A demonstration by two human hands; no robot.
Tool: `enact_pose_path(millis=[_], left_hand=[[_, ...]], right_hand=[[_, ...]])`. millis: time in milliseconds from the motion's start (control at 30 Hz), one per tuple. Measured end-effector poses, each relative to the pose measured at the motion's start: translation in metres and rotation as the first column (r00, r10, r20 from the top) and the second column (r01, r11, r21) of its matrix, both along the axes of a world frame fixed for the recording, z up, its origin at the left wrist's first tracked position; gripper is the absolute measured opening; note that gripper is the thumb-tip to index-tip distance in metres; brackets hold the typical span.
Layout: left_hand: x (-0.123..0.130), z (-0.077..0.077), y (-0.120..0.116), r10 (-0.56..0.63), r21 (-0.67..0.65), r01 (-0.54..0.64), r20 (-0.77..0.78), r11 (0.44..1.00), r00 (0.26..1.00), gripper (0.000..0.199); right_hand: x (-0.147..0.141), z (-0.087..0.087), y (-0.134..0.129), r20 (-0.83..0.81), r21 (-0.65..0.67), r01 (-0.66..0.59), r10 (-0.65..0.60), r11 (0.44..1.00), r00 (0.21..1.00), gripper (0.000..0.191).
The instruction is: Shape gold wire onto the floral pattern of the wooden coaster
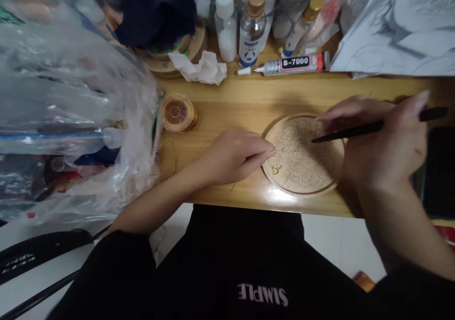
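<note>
A round wooden disc with a raised rim lies near the table's front edge, a flower pattern drawn in fine lines on its face. On its left part sits a small bent gold wire piece. My left hand rests at the disc's left rim, thumb and forefinger pinched together just above that piece. A thin gold wire shows under this hand; the pinch itself is mostly hidden. Over the disc's right side, slightly blurred, my right hand grips slender black tweezers, their point above the pattern.
A spool of gold wire stands left of my hand. Behind are crumpled tissue, a glue tube with its cap off, and bottles. Plastic bags crowd the left; a dark flat object lies right.
</note>
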State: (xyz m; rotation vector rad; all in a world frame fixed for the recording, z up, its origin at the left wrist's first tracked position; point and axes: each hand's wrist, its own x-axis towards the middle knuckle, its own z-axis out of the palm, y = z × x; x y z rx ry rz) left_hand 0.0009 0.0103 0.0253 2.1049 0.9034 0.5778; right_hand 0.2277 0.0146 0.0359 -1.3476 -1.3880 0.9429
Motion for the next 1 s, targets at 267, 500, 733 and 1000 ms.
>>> enact_pose_path(millis=[267,500,733,1000], left_hand=[[0.002,-0.002,-0.005,0.177,0.023,-0.18,0.098,0.983,0.979,0.025],[0.002,0.006,-0.007,0.311,-0.131,-0.286,0.261,0.949,0.914,0.022],[0.002,0.005,-0.01,0.321,-0.201,-0.271,0.288,0.941,0.902,0.02],[0.003,0.0,-0.009,0.317,-0.21,-0.258,0.33,0.943,0.889,0.02]], right_hand=[[-0.032,0.034,-0.053,0.067,0.032,0.233,-0.234,0.972,0.97,0.015],[-0.081,0.014,-0.078,-0.028,0.065,0.384,-0.383,0.921,0.923,0.021],[-0.084,0.009,-0.074,-0.03,0.113,0.271,-0.269,0.956,0.963,0.024],[-0.083,0.005,-0.072,0.054,0.224,0.269,-0.287,0.937,0.956,0.023]])
